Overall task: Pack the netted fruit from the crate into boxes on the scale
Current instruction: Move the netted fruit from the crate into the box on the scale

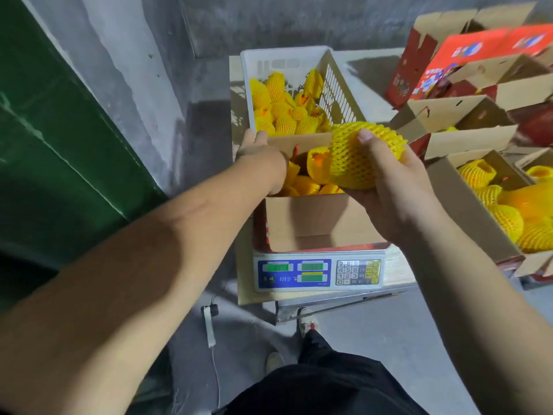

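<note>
One white crate (pixel 338 82) at the far end, roughly a dozen netted fruit inside. Right hand (pixel 389 187) cups one netted fruit (pixel 359 157) above the box (pixel 314 220) on the scale (pixel 317 272); left hand (pixel 263 157) reaches inside, grip hidden.

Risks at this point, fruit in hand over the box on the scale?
1. The right hand holds the netted fruit above the box, which already looks heaped; it may roll out.
2. The left hand rests on the box's far flap, so the scale may read heavy.
3. The box's near flap hangs down by the display and may hide it.
</note>
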A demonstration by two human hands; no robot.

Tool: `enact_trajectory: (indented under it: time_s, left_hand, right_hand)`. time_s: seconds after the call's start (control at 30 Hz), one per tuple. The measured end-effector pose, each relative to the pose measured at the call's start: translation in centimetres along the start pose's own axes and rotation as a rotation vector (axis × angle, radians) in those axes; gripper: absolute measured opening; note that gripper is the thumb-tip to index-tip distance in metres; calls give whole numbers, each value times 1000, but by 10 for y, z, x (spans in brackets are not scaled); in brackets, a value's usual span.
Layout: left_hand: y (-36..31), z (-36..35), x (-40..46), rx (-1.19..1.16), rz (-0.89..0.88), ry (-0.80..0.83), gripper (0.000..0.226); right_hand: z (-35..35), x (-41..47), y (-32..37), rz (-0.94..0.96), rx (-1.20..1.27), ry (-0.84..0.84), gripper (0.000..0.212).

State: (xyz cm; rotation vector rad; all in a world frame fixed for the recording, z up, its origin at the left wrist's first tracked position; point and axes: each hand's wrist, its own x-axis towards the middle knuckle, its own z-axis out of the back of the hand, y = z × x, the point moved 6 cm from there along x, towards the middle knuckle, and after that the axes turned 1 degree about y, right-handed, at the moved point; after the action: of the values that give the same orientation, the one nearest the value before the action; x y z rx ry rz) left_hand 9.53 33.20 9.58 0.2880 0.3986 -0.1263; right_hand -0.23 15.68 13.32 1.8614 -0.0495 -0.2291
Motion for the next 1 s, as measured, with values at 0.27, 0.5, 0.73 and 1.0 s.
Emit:
enact_trajectory:
  time_s: [0.27,0.5,0.73,1.0]
  left_hand:
    - [-19,15,16,218,-176,130,74]
    - [-13,-7,27,405,-146,72,75]
    - [-30,7,24,283,-280,-83,81]
    - [-14,19,-2,76,-289,-236,68]
  right_hand:
    - [23,13,5,15,-5,-13,21]
    - [34,17,0,-4,-18,-25,33]
    - [40,15,5,22,-3,-44,28]
    - [29,18,31,135,38,-46,41]
